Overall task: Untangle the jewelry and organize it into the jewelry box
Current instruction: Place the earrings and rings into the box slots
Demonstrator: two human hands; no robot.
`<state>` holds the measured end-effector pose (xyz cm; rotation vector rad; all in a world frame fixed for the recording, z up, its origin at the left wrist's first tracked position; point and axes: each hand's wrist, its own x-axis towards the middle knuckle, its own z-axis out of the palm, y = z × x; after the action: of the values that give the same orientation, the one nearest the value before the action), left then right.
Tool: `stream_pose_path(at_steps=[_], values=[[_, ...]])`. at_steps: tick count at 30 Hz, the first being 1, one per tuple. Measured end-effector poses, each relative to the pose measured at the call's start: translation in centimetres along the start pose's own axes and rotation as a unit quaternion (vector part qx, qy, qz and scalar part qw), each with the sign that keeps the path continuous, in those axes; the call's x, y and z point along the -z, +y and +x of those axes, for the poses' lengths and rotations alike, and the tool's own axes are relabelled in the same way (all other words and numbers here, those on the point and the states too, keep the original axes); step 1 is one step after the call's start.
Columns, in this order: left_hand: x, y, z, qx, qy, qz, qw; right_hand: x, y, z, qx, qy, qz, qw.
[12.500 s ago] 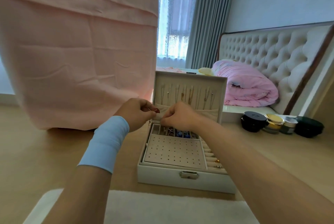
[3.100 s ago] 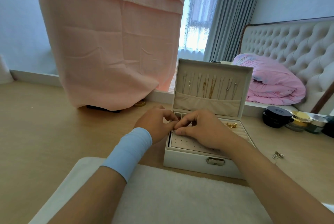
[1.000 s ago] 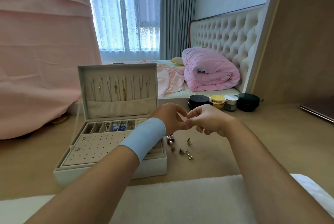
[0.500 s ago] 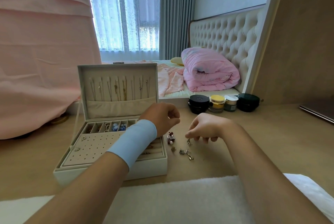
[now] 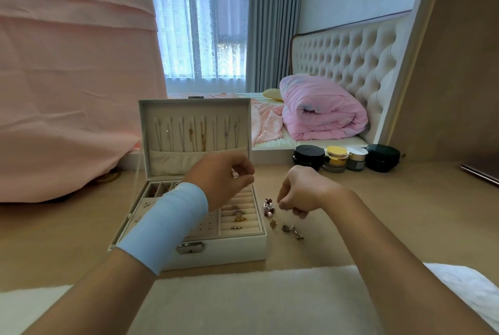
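As the right hand (image 5: 302,195) hovers, jewelry (image 5: 270,208) lies beside the jewelry box (image 5: 232,251).

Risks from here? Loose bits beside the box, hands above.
1. The small loose jewelry pieces lie on the tan tabletop beside the white open jewelry box; the right hand hovering over them might scatter them.
2. The light blue wristband behind the left hand crosses the box and might snag its contents.
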<state>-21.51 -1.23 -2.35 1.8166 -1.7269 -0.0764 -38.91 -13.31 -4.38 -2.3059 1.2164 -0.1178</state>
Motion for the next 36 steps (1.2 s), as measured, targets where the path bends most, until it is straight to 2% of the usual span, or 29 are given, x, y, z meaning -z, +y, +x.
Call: stream_pose_path(at_steps=[4, 10, 17, 21, 28, 36], values=[[2.9, -2.5, -2.7, 0.007, 0.012, -0.009, 1.0, 0.6, -3.6, -1.6, 0.089, 0.039, 0.062, 0.993], [5.8, -6.9, -5.7, 0.048, 0.035, -0.03, 0.998, -1.7, -9.5, -2.6, 0.186, 0.013, 0.058, 0.981], [6.6, -9.5, -8.0, 0.041, 0.087, -0.095, 0.991, -3.7, -14.0, -1.4, 0.191, -0.065, 0.004, 0.979], [6.6, -10.0, -8.8, 0.038, 0.128, -0.119, 0.984, -4.2, -15.2, -0.7, 0.175, -0.105, 0.018, 0.979], [5.9, -11.2, -9.0, 0.054, 0.128, -0.161, 0.977, -4.8, -16.0, -0.6, 0.204, -0.066, 0.064, 0.975], [6.4, -10.9, -9.1, 0.017, 0.183, -0.166, 0.969, -6.4, -17.2, -1.0, 0.181, -0.04, 0.244, 0.952]])
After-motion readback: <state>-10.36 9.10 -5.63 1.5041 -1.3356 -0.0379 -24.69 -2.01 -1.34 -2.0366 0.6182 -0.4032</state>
